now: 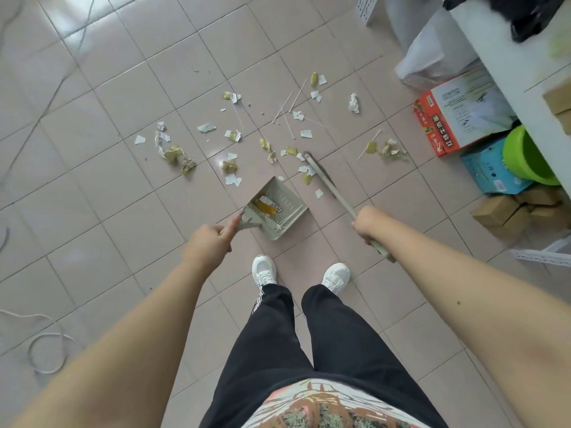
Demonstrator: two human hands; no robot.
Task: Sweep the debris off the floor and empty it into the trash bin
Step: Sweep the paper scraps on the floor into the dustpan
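Paper scraps, yellowish wrappers and thin sticks, the debris (265,131), lie scattered over the pink tiled floor ahead of my feet. My left hand (210,242) grips the handle of a beige dustpan (278,208), which rests on the floor with a few scraps and an orange wrapper inside. My right hand (369,225) is closed around the beige broom handle (333,193). The broom's head (309,162) touches the floor among scraps just beyond the pan. A bin lined with a clear bag (432,54) stands at the upper right.
Cardboard boxes (457,115), a blue box, a green basin (525,159) and brown cartons (509,211) crowd the right side under a white table (509,57). Cables (46,353) trail along the floor on the left. My white shoes (264,270) stand behind the dustpan.
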